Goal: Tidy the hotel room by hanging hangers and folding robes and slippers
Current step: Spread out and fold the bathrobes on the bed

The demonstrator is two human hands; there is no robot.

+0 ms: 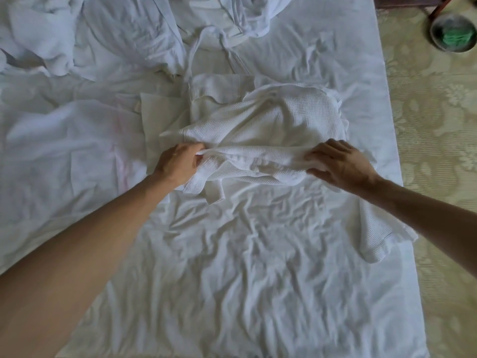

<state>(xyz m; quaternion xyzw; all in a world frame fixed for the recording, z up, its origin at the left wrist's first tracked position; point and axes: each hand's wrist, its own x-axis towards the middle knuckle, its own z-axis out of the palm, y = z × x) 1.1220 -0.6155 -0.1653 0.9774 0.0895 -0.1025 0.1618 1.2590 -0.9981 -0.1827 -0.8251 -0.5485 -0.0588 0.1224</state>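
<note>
A white waffle-weave robe (268, 125) lies bunched in the middle of the bed, partly folded over itself. My left hand (178, 161) grips its near edge on the left side, fingers curled into the cloth. At the robe's right end my right hand (340, 164) holds the same edge, thumb under and fingers over the fabric. One sleeve or flap (374, 239) trails toward the bed's right edge. A second white robe (219, 27) with a loose belt lies crumpled at the far side.
The bed has a wrinkled white sheet (258, 280). Rumpled white bedding (64, 34) is piled at the far left. Patterned carpet (433, 151) runs along the right of the bed, with a round bin (453, 34) at the top right.
</note>
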